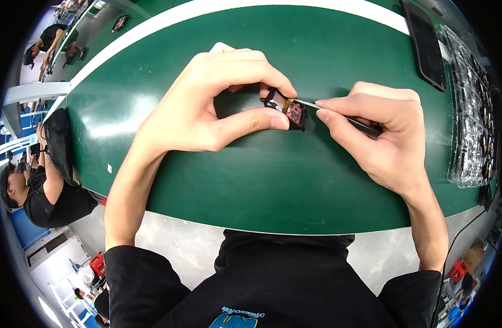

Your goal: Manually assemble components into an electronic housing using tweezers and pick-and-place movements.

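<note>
Above the green table, my left hand [229, 98] pinches a small black electronic device [279, 105] between thumb and index finger. The device is an open casing: a silvery-grey part shows at its left and a reddish circuit board at its right. From the right, my right hand [379, 123] grips slim dark tweezers [352, 121] between thumb and fingers. Their bright metal tip reaches the device's upper edge, near a yellowish strip between the grey part and the board. Whether the tip pinches anything is too small to tell.
The green table [251, 191] has a pale far edge. At the far right lie a black phone-like slab [424, 46] and stacked clear plastic trays [469, 120] with dark parts. A black cable [463, 229] hangs at right. A co-worker [48, 186] sits at the left.
</note>
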`<state>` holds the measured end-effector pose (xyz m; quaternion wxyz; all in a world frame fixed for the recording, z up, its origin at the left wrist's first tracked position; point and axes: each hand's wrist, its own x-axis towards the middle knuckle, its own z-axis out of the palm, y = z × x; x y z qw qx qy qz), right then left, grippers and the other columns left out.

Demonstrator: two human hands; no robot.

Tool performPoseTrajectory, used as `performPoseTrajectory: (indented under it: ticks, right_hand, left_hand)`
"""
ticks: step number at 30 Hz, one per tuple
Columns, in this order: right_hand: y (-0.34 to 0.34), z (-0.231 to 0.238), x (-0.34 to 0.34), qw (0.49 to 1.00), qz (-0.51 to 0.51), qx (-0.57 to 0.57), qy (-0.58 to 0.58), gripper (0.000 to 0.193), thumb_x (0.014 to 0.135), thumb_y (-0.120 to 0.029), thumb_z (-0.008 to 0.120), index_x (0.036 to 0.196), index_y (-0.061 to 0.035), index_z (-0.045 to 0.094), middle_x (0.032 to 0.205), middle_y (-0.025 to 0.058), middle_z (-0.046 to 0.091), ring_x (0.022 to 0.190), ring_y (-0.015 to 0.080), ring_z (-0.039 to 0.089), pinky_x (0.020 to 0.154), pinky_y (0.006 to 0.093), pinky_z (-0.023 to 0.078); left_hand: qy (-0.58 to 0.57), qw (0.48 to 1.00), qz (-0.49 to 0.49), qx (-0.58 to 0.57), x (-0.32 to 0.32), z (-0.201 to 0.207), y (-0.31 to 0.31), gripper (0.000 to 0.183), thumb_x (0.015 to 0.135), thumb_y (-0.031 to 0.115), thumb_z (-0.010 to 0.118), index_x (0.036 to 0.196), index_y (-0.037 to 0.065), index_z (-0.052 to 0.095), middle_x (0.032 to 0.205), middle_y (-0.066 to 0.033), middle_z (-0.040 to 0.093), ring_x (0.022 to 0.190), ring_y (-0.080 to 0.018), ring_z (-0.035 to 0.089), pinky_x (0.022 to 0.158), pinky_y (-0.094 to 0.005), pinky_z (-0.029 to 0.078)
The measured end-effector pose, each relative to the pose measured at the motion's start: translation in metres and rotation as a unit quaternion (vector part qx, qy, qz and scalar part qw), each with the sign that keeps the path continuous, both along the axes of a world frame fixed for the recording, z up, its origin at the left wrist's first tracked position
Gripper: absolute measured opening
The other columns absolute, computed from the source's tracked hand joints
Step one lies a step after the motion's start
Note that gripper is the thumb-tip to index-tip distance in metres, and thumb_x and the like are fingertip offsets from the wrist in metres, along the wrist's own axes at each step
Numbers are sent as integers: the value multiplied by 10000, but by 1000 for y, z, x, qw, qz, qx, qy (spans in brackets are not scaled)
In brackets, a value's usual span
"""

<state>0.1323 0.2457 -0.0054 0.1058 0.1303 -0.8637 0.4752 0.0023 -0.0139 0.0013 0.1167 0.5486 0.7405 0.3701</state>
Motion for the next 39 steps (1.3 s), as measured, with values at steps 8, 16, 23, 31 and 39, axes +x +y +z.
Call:
performPoseTrajectory:
  ticks: [8,16,23,31,39]
  right_hand:
    - [-1,2,3,1000,-20,2,21,58,875,10,829,928,5,853,634,61,644,503,119,535,489,312,356]
    - [-5,4,3,999,-48,-3,22,83,875,22,839,955,20,857,639,61,645,503,115,539,482,300,352]
    - [-7,-5,2,997,-36,34,62,127,859,45,842,983,17,851,667,74,648,512,166,566,478,333,391]
    - [-4,-6,7,995,-17,60,83,155,864,49,833,1014,12,835,706,82,657,522,189,577,483,341,409]
    - [-8,7,1,997,-60,-22,36,90,993,1,800,1082,16,796,800,73,690,612,124,584,558,308,454]
  left_hand:
    - [8,1000,0,11,2,0,-1,473,788,182,976,1224,73,829,981,-23,782,827,-175,612,803,-330,381]
    - [27,999,39,13,7,-3,3,571,718,196,1013,1242,72,822,845,12,677,754,-149,533,805,-324,376]
    - [28,999,40,10,7,-3,3,536,729,208,1008,1218,71,837,821,0,662,767,-170,558,799,-333,379]
    - [35,999,35,14,10,-3,5,526,731,195,1002,1213,69,832,819,-6,655,794,-179,592,827,-352,390]
    - [30,999,38,1,9,-4,2,606,733,205,1024,1280,89,791,902,14,686,840,-159,628,921,-337,402]
